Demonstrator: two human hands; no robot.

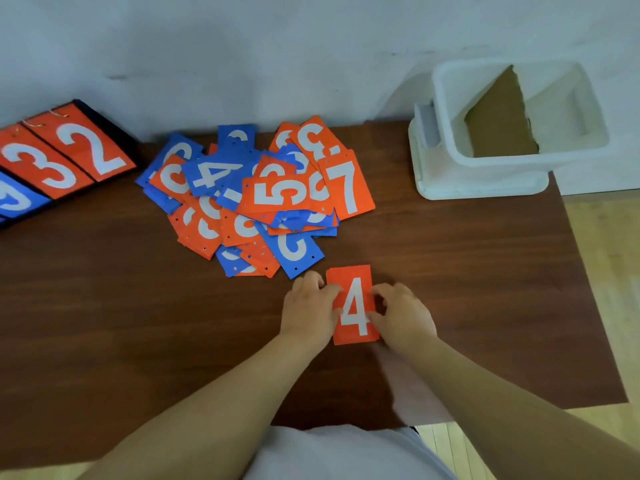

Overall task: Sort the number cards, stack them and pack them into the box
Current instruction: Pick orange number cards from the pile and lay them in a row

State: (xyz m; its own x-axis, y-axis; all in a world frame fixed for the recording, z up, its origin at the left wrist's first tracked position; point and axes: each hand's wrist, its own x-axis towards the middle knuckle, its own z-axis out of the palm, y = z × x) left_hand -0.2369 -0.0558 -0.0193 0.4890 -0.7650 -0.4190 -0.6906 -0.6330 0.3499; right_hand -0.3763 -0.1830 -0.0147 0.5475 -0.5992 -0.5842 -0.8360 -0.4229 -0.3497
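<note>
Left hand [308, 306] and right hand [403, 315] both pinching opposite sides of an orange rectangular number card [354, 306] showing 4, toward the brown wooden table [138, 323]'s front edge.

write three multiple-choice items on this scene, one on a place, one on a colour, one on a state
1. Where is the box? A far right corner of the table B near left C on the pile
2. Colour of the 4 card? A blue B orange C green
3. What do the left hand and right hand do? A hold the 4 card B lie idle C reach into the box
Key: A, it stands there; B, orange under a white digit; A, fingers pinch its edges.
</note>
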